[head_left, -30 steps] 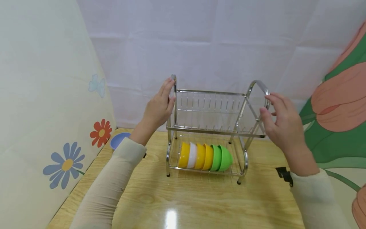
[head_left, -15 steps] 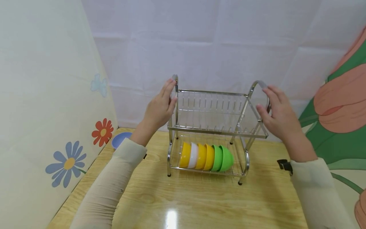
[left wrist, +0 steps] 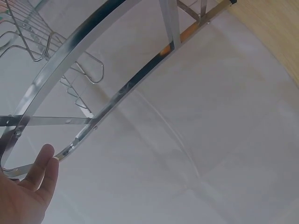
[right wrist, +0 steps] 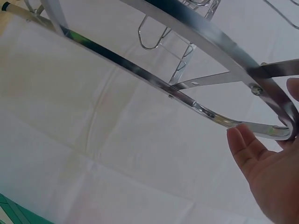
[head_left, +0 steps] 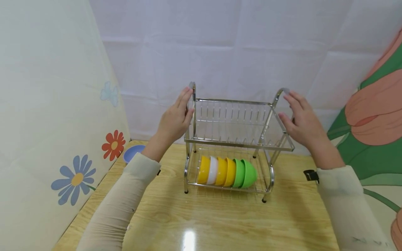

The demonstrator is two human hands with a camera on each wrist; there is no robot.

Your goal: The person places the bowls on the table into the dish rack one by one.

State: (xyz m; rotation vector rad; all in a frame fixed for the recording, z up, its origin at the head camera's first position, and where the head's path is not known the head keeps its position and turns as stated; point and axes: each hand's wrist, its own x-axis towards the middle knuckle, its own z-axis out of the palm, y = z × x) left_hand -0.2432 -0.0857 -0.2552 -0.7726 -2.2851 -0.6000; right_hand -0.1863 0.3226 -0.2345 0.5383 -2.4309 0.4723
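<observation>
A two-tier chrome dish rack (head_left: 232, 142) stands on the wooden table. My left hand (head_left: 173, 120) rests against its left side arch, fingers extended along the metal and thumb apart from them. On the other side, my right hand (head_left: 303, 122) touches the top of the right arch with extended fingers, the thumb on the inner side. Both wrist views show fingertips right at the curved bar, near the left fingers (left wrist: 48, 175) and the right fingers (right wrist: 243, 144). Nested bowls lie on their sides in the lower tier: yellow bowls (head_left: 221, 171), a white bowl (head_left: 212, 170) and green bowls (head_left: 249, 174).
A blue dish (head_left: 133, 152) sits at the table's back left, partly behind my left forearm. A white cloth backdrop (head_left: 213, 52) hangs close behind the rack. Decorated panels flank the table, with flowers (head_left: 76, 179) on the left one.
My right hand has slid up and back along the right arch, its fingertips now nearer the top. The left hand keeps its place; rack and bowls stay put.
</observation>
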